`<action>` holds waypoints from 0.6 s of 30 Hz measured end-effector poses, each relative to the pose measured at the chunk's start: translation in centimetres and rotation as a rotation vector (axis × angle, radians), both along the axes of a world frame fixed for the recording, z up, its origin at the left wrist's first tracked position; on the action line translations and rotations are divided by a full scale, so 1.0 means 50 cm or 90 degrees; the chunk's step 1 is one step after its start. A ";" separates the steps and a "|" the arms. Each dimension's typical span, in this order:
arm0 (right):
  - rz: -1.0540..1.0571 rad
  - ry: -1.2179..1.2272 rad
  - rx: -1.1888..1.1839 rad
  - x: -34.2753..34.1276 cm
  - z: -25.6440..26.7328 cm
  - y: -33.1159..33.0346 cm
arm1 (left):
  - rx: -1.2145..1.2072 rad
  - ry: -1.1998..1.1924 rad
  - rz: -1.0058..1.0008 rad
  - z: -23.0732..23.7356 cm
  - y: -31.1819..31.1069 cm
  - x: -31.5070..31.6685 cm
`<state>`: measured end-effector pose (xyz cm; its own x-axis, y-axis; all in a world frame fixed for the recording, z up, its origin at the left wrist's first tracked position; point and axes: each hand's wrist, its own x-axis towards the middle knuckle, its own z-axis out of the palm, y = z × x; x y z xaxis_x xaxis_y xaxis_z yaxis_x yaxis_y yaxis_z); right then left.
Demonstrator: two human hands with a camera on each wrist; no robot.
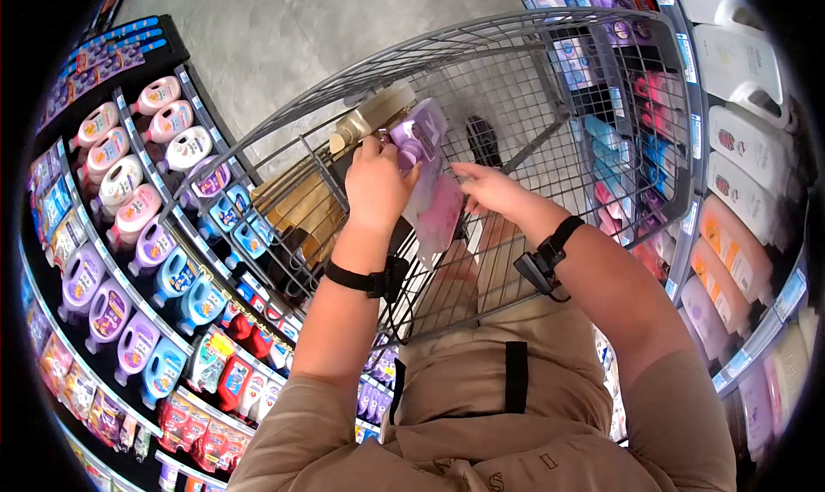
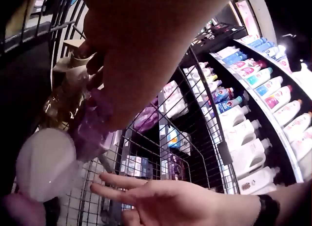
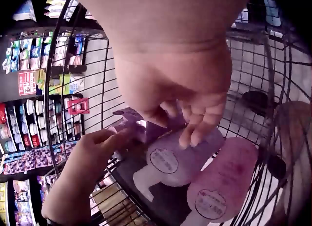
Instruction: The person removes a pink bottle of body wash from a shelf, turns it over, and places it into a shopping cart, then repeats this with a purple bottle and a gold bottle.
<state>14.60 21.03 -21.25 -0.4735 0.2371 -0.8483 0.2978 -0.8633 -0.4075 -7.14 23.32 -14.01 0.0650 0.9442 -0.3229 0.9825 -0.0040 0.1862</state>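
Observation:
In the head view my left hand [image 1: 376,187] holds a purple bottle [image 1: 421,131] near its cap, inside a wire shopping cart. Beside it lies a beige bottle [image 1: 378,114], its neck close to the left fingers. My right hand [image 1: 497,191] is a little to the right, fingers loosely extended over the bottles and holding nothing. Below that hand, the right wrist view has a lavender bottle [image 3: 178,155] with a pale pump top, lying on its side. Next to it lies a similar pink bottle [image 3: 226,179]. The left arm covers much of the left wrist view.
The grey wire cart [image 1: 593,19] surrounds both hands, its rim curving across the far side. A cardboard-brown package [image 1: 296,195] sits at its left. Shelves of detergent bottles [image 1: 84,277] stand at left, and large white jugs [image 1: 743,152] line the right shelf.

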 end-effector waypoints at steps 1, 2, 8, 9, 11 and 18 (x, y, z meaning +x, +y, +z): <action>-0.007 -0.022 0.000 -0.004 -0.005 -0.010 | 0.002 0.001 0.005 0.005 -0.007 0.000; -0.002 -0.021 0.003 -0.006 -0.011 -0.016 | 0.013 -0.036 0.037 0.013 -0.015 0.000; 0.136 -0.048 -0.121 -0.044 -0.026 -0.082 | -0.041 -0.176 0.248 0.069 -0.122 -0.007; 0.139 -0.045 -0.117 -0.051 -0.030 -0.092 | -0.059 -0.187 0.268 0.058 -0.155 -0.015; 0.238 -0.042 -0.166 -0.063 -0.047 -0.118 | -0.284 -0.211 0.385 0.070 -0.194 -0.017; 0.221 0.015 -0.148 -0.093 0.013 -0.155 | -0.564 -0.237 0.264 -0.063 -0.327 -0.005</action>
